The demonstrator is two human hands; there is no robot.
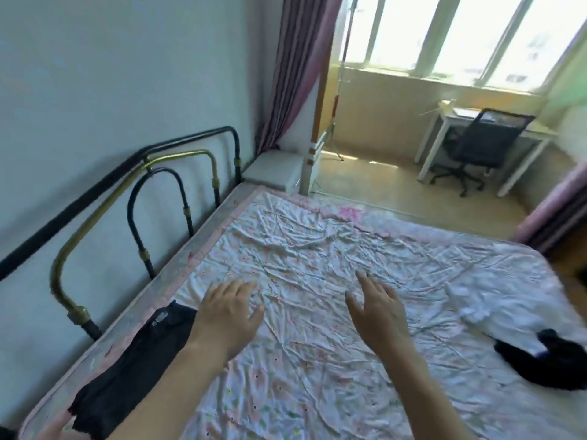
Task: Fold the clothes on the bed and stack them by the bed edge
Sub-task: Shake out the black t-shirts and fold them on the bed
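Over on the left edge of the bed (203,249), right by the metal headboard (133,192), a dark folded garment (133,360) lies flat along the mattress border, and the left hand (227,315) hovers just beside its top end with fingers loose and spread, holding nothing. Right hand (378,312) is out over the middle of the sheet, fingers also relaxed and a bit splayed, nothing in it either. Can't really tell if either palm is actually touching the fabric, it's a bit blurry. Off to the right side there's a white piece of clothing (476,309) still crumpled up, and just below it a black garment (546,363) in a heap, the two touching or overlapping, well apart from the folded one. No baskets or bins anywhere that I can see, clothes are straight on the bed. The sheet itself is white with a little floral print and a pink border, super wrinkled. Room-wise: pale wall on the left, pinkish striped curtain (295,68) in the corner, bright window (451,33) at the back, and a white desk (489,131) with a black office chair (476,147) pushed up to it on a yellowish floor
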